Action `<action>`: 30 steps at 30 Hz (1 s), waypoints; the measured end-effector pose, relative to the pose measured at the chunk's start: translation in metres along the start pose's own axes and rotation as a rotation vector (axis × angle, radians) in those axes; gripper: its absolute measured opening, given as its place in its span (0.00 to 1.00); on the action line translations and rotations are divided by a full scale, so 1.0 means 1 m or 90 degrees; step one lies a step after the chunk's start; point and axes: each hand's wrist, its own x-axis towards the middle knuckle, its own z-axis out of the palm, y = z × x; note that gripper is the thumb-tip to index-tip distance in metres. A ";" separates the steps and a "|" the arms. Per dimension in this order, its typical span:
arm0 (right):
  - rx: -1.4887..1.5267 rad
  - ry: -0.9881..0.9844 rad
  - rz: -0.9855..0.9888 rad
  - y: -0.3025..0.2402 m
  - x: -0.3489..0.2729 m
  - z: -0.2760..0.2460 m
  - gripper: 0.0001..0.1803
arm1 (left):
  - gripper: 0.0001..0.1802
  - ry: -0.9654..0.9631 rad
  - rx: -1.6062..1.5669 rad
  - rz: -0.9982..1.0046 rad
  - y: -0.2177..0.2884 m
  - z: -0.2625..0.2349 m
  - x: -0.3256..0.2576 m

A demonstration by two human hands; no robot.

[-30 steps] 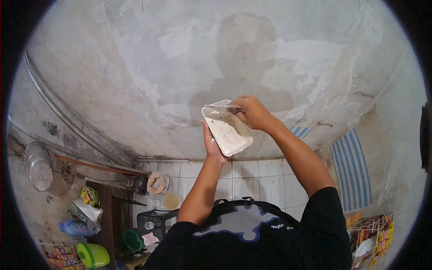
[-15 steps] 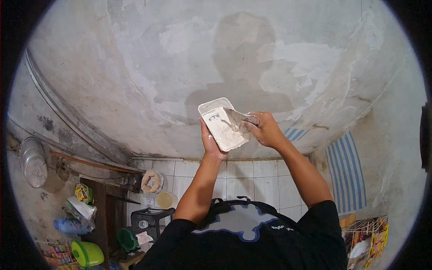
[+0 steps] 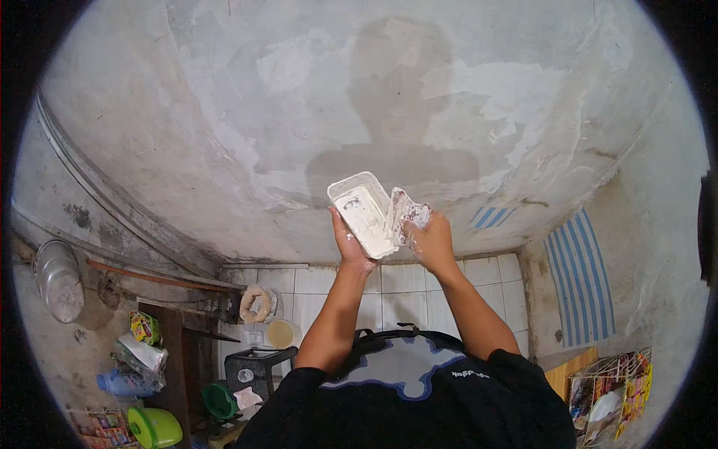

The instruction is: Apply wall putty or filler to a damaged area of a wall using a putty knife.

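My left hand (image 3: 350, 248) holds up a white rectangular tray (image 3: 362, 213) smeared with white putty, gripping it from below. My right hand (image 3: 429, 238) grips a flat putty knife (image 3: 401, 214) coated in white paste, its blade resting against the tray's right rim. Both are raised in front of a rough grey plastered wall (image 3: 299, 112) with whiter patches (image 3: 493, 82). The shadow of a head and shoulders falls on the wall above the tray.
White tiles (image 3: 389, 280) run below the plaster. At lower left stand a metal pot (image 3: 56, 280), a dark shelf with packets (image 3: 146, 329), a green bowl (image 3: 153, 426) and a black crate (image 3: 254, 370). A blue-striped cloth (image 3: 580, 280) hangs right, above a wire rack (image 3: 609, 393).
The tray and both hands have shifted a little; the putty knife has moved from across the tray's top to its right rim, blade now turned upright.
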 end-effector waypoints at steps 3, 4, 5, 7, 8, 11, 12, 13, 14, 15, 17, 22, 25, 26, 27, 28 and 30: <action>0.000 0.036 0.035 0.022 -0.005 0.016 0.08 | 0.39 0.040 0.023 0.030 -0.008 -0.004 0.001; 0.000 0.046 0.040 0.035 -0.006 0.022 0.07 | 0.39 0.049 0.034 0.051 -0.010 -0.006 0.002; 0.002 0.047 0.042 0.032 -0.007 0.026 0.07 | 0.39 0.060 0.044 0.077 -0.011 -0.008 0.003; 0.003 0.063 0.025 0.025 -0.010 0.034 0.06 | 0.40 0.078 0.065 0.091 -0.012 -0.012 0.001; 0.004 0.065 0.026 0.026 -0.009 0.036 0.06 | 0.40 0.094 0.083 0.105 -0.013 -0.013 0.001; 0.034 0.052 0.071 0.025 -0.005 0.041 0.06 | 0.42 0.082 0.043 0.096 -0.018 -0.022 0.006; 0.047 0.053 0.066 0.022 -0.005 0.044 0.06 | 0.42 0.080 0.044 0.096 -0.018 -0.026 0.008; 0.059 0.054 0.061 0.018 -0.005 0.046 0.06 | 0.42 0.061 0.034 0.096 -0.019 -0.030 0.009; 0.059 0.056 0.061 0.016 -0.005 0.047 0.06 | 0.43 0.042 0.024 0.094 -0.019 -0.029 0.008; 0.064 0.063 0.070 0.014 -0.004 0.048 0.07 | 0.43 0.040 0.024 0.093 -0.020 -0.027 0.007; 0.070 0.069 0.074 0.006 -0.002 0.050 0.07 | 0.44 0.015 0.028 0.074 -0.020 -0.024 0.004; 0.227 0.117 0.102 0.009 0.015 0.055 0.06 | 0.45 0.037 0.094 0.099 -0.032 -0.018 -0.001; 0.151 0.128 0.075 0.004 0.023 0.047 0.10 | 0.44 -0.005 0.082 0.090 -0.033 -0.026 -0.003; 0.150 0.127 0.071 -0.004 0.024 0.037 0.10 | 0.44 -0.007 0.062 0.065 -0.035 -0.019 -0.005; 0.127 0.099 0.024 -0.022 0.021 0.028 0.10 | 0.43 -0.005 0.044 0.048 -0.031 -0.017 -0.008; 0.103 0.070 -0.022 -0.032 0.020 0.023 0.10 | 0.42 -0.002 0.026 0.062 -0.028 -0.019 -0.007; 0.075 0.058 -0.087 -0.019 0.024 0.013 0.09 | 0.41 -0.013 0.024 0.044 -0.023 -0.015 -0.008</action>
